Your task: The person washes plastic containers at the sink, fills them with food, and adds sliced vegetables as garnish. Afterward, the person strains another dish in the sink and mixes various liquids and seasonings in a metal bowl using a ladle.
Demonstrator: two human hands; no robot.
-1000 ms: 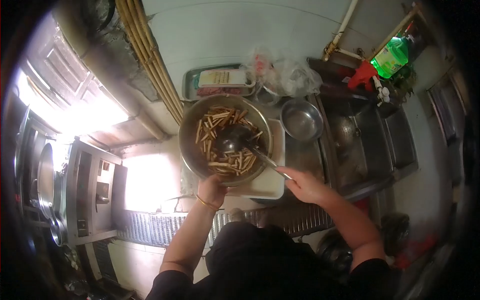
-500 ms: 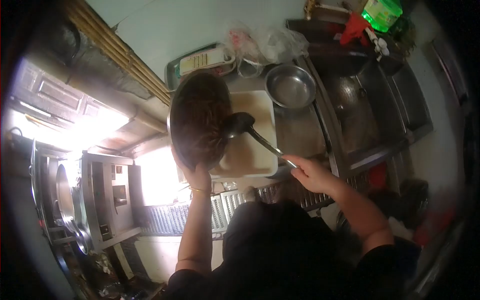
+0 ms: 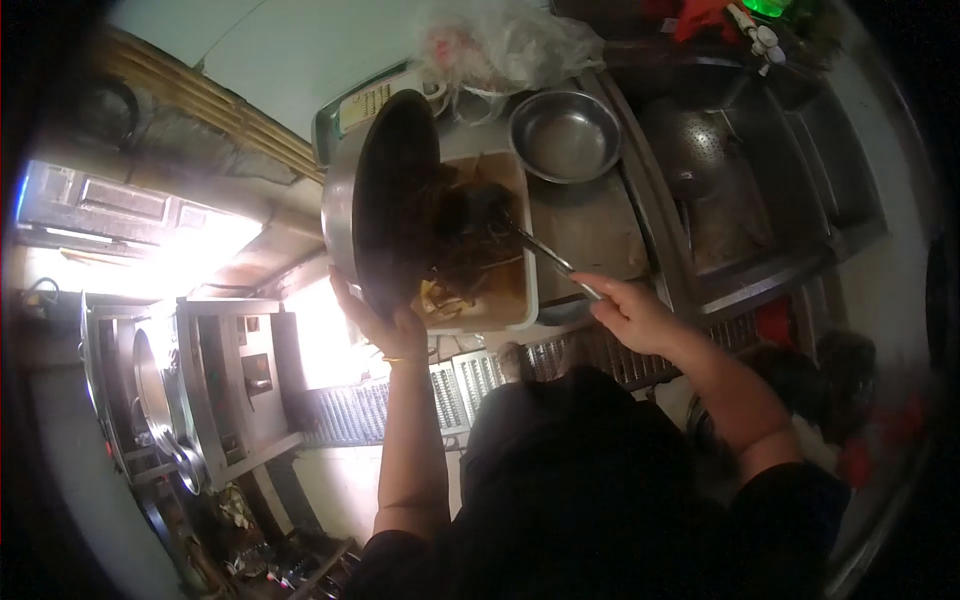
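Note:
My left hand [image 3: 378, 322] grips the lower rim of a large steel basin [image 3: 341, 215], tipped steeply on its side toward the right. Brown liquid and pale strips [image 3: 445, 300] lie in the white rectangular tray [image 3: 531, 290] beside it. Closed round the handle of a metal ladle [image 3: 548, 255], my right hand [image 3: 632, 314] is to the right of the tray. The ladle's dark bowl is over the tray, close to the basin's mouth. Shadow hides most of the basin's inside.
An empty steel bowl [image 3: 566, 137] stands right of the tray, with clear plastic bags [image 3: 510, 45] behind it. A sink [image 3: 740, 190] is on the right. Behind the basin, a metal tray holds a white grater [image 3: 366, 105]. A stove unit [image 3: 215, 380] stands at the left.
The basin has gone from upright to steeply tipped, and strips and brown liquid have come into the white tray. The ladle has moved from inside the basin to over the tray. The view has shifted.

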